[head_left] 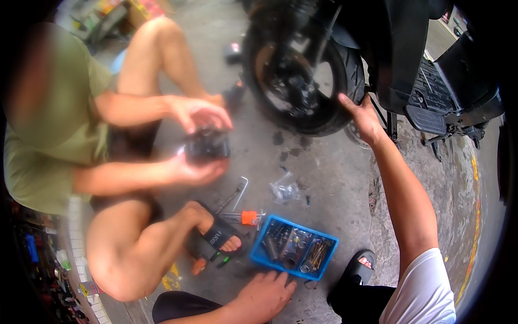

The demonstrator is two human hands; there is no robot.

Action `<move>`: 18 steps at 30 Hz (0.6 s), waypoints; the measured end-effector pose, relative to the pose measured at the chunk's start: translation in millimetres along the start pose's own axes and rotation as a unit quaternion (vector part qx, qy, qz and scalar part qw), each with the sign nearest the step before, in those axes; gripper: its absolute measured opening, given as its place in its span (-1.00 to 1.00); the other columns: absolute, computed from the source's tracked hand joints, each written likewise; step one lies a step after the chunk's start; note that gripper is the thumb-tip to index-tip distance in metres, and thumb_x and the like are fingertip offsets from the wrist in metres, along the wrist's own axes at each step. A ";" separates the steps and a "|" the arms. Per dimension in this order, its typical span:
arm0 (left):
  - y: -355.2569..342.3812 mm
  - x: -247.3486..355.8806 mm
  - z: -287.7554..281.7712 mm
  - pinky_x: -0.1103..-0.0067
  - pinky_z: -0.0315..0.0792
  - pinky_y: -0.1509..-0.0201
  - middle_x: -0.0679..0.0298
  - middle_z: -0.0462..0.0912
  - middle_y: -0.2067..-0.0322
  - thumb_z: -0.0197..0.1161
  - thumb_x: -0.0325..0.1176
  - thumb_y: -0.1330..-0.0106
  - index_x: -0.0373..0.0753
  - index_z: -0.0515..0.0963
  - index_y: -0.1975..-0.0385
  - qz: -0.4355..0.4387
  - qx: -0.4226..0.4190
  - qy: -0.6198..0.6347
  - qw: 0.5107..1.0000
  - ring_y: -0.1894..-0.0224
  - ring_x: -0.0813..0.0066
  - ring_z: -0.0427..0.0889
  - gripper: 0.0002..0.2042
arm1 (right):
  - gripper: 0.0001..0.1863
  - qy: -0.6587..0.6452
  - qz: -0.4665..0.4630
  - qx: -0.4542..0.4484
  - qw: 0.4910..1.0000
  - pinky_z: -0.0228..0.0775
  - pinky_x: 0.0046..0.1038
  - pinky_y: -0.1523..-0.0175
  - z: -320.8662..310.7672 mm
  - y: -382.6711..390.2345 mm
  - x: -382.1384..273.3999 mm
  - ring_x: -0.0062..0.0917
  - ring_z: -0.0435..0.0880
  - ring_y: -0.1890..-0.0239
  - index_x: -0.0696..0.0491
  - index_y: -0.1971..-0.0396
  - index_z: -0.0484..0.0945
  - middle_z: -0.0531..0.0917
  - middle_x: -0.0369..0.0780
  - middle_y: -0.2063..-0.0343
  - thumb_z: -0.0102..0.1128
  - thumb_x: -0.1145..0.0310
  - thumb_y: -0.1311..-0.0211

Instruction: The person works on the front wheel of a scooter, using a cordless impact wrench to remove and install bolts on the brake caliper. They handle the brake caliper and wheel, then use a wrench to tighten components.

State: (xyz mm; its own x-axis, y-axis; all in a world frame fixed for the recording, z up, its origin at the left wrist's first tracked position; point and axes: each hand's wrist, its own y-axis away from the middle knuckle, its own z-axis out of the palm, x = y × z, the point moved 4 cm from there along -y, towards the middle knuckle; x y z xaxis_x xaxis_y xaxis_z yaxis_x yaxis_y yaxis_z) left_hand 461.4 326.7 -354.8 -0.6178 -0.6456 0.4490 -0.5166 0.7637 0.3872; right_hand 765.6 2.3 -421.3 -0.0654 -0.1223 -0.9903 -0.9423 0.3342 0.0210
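My right hand [359,116] grips the side of a black scooter's front tire [352,65], thumb on the tread, some fingers hidden behind. My left hand [270,291] is low in the view with its fingers apart and nothing visibly held, just below a blue compartment tray [258,248] of bolts, sockets and small metal parts. A small clear plastic bag [286,189] lies between tire and tray. Left of the bag are a bent hex key [240,191] and an orange holder of hex keys [249,217].
A co-worker [65,140] in an olive shirt sits at the left, both hands on a blurred dark part [208,146], a sandalled foot [213,229] beside the tray. The scooter's footboard [423,119] juts out at upper right. Tools and clutter [40,248] line the left edge.
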 end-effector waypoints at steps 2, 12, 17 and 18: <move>-0.7 -0.4 -1.1 0.31 0.47 0.06 0.10 0.57 0.14 0.21 -0.31 -0.23 -0.24 0.56 0.06 -0.005 -0.009 0.009 1.000 0.05 0.16 0.57 -0.70 | 0.12 -0.003 -0.004 -0.005 1.000 0.08 -0.35 -0.48 1.6 -0.8 1.7 -0.22 0.32 -0.40 0.36 -0.44 -0.08 0.31 0.10 -0.35 0.46 0.03 -0.19; -1.8 -3.0 4.4 0.32 0.47 0.09 0.14 0.56 0.17 0.27 -0.25 -0.20 -0.23 0.55 0.02 0.006 0.016 0.000 1.000 0.07 0.19 0.57 -0.64 | 0.15 -0.004 -0.016 -0.016 1.000 0.07 -0.35 -0.48 -2.7 -10.5 12.3 -0.23 0.25 -0.43 0.39 -0.43 -0.14 0.24 0.12 -0.38 0.47 0.04 -0.19; -1.8 -3.2 5.0 0.33 0.46 0.08 0.17 0.56 0.19 0.28 -0.25 -0.19 -0.21 0.55 0.05 0.005 0.019 -0.010 1.000 0.07 0.21 0.57 -0.66 | 0.14 -0.009 -0.023 -0.018 1.000 0.08 -0.35 -0.47 -2.6 -9.8 11.4 -0.23 0.27 -0.42 0.39 -0.42 -0.11 0.27 0.11 -0.37 0.47 0.03 -0.18; -1.7 -3.6 5.3 0.33 0.46 0.08 0.16 0.56 0.19 0.28 -0.25 -0.20 -0.21 0.55 0.05 0.005 0.016 -0.009 1.000 0.07 0.21 0.57 -0.66 | 0.09 -0.004 -0.018 -0.013 1.000 0.08 -0.35 -0.47 -0.9 -7.9 9.0 -0.25 0.29 -0.41 0.36 -0.43 -0.08 0.29 0.08 -0.36 0.45 0.06 -0.21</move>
State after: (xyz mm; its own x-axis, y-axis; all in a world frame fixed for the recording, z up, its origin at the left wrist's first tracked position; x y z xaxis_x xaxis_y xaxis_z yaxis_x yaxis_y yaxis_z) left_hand 461.3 327.8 -361.4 -0.6330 -0.6385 0.4377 -0.5298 0.7696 0.3564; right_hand 772.2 -2.3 -430.2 -0.0280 -0.1271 -0.9915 -0.9521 0.3055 -0.0123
